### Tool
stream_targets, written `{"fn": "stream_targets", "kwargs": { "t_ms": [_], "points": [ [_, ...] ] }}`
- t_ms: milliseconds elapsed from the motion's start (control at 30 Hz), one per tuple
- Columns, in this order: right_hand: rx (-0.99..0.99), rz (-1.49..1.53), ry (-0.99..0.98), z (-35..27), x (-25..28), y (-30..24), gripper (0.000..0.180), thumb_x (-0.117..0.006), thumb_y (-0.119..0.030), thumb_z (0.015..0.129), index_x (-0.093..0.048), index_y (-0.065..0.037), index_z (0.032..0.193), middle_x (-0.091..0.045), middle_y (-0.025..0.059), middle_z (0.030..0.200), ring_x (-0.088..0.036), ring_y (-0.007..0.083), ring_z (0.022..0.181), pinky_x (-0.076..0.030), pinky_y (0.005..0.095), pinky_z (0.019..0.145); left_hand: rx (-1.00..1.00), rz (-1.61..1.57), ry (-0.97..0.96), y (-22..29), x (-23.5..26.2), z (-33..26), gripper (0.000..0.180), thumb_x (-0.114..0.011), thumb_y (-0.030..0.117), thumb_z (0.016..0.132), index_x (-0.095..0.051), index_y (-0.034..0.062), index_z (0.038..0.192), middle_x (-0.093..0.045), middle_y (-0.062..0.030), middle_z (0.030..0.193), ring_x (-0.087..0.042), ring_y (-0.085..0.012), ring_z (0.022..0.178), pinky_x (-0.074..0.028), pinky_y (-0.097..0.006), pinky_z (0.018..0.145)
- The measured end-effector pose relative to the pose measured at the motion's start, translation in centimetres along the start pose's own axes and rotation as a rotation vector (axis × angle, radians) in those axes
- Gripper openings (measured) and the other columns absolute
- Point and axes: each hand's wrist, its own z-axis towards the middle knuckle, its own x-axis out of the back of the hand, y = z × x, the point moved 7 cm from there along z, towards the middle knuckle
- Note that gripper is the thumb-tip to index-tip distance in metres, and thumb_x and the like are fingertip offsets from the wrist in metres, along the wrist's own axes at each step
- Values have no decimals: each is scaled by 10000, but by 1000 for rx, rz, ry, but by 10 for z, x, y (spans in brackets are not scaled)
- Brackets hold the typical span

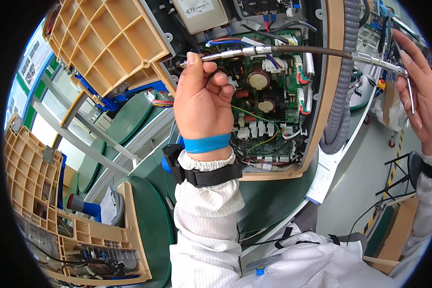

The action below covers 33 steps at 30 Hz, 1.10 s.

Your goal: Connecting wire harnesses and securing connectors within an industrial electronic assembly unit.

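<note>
A long flexible-shaft socket wrench (317,50), chrome at both ends with a dark bendable middle, stretches across the open machine housing. My left hand (201,103) pinches its thin chrome shank between thumb and forefinger, at the housing's left side; the other fingers curl loosely. Far to the right, my right hand (426,81) has its fingers round the handle end, where a thin metal crossbar (411,96) sticks out. Beneath the wrench lies a green circuit board (283,120) with capacitors, white connectors and coloured wires. Whatever the wrench tip meets is hard to make out.
A tan ribbed cover (110,38) stands open at upper left. A silver metal box (201,15) sits at the housing's top. Grey corrugated hose (338,115) runs along the right edge. Another tan housing (134,240) rests at lower left, and papers (324,177) lie beside the green table (269,211).
</note>
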Motion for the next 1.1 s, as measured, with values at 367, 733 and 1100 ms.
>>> {"fn": "stream_targets", "kwargs": {
  "t_ms": [367, 733, 1100],
  "points": [
    [281, -551, -218, -32, 2, -2, 577, -536, -46, 950, -272, 5, 1460, -570, 300, 1240, -596, 329, 1159, -511, 392, 943, -1, -34, 34, 1, 5, 3, 228, -611, 304, 962, -589, 86, 898, -583, 3, 760, -566, -106, 648, -483, -259, 545],
    [990, -1447, -258, -23, -27, -48, 332, -686, -62, 861, -647, -12, 1187, -618, 152, 1110, -581, 287, 987, -465, 352, 875, -14, -26, 59, 1, 2, 0, 210, -603, 304, 967, -591, 98, 929, -585, 11, 775, -562, -105, 645, -474, -245, 535],
    [1051, -1297, -282, -12, -10, -36, 221, -676, -95, 886, -653, 18, 1075, -668, 169, 1031, -640, 316, 947, -502, 364, 839, 2, -26, 23, 0, 0, 2, 212, -598, 312, 970, -586, 107, 917, -589, 14, 776, -561, -105, 648, -474, -250, 537]
  ]
}}
